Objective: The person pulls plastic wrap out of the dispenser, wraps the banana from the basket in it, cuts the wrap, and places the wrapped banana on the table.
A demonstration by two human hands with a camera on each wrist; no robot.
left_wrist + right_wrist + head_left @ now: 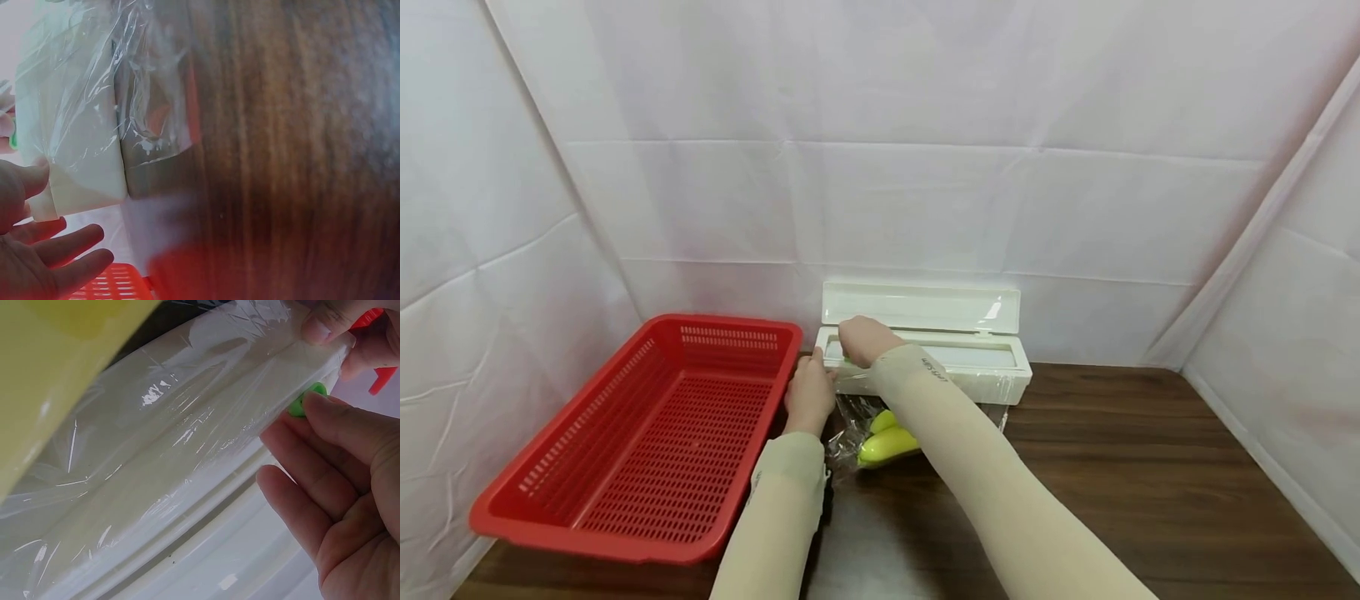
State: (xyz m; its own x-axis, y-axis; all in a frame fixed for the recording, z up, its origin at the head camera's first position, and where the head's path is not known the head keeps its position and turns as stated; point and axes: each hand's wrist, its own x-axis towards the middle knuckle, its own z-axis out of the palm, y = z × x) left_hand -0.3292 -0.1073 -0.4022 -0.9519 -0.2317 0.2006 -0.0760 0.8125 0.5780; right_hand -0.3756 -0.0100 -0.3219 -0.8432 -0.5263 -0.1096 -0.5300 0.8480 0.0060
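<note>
A white cling film dispenser [1019,383] stands at the back of the table with its lid [917,307] raised. My left hand [810,396] holds its left end, pinching the corner between thumb and index finger; the other fingers spread past the end. Near that same end, my right hand [867,339] pinches a small green slider [300,407] on the dispenser's edge between thumb and fingers. Clear cling film [169,419] drapes down the front of the box toward the table. Beneath it lie smooth, elongated yellow-green pieces [883,447], partly hidden by my right forearm.
A red slotted plastic basket [685,450] stands on the left, close beside my left arm. Dark wood-grain tabletop [1150,475] extends to the right. White cloth walls [910,200] enclose the back and both sides.
</note>
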